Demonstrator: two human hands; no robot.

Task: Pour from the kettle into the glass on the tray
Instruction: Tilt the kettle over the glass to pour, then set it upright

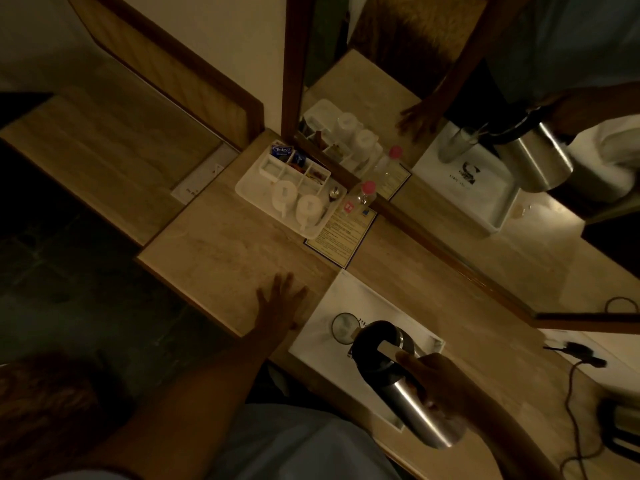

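Observation:
A steel kettle (412, 407) with a black lid is tilted over the white tray (363, 299), its spout at the rim of a clear glass (343, 328) standing on the tray. My right hand (440, 382) grips the kettle's handle from the right. My left hand (278, 303) lies flat on the counter just left of the tray, fingers spread, holding nothing. Whether liquid is flowing is too dark to tell.
A white tea tray (249, 188) with two upturned cups, sachets and a spoon sits farther back. A pink-capped bottle (363, 194) and a printed card (341, 233) stand by the mirror (485, 188). A black cable (575, 386) runs at the right. The counter edge drops off at left.

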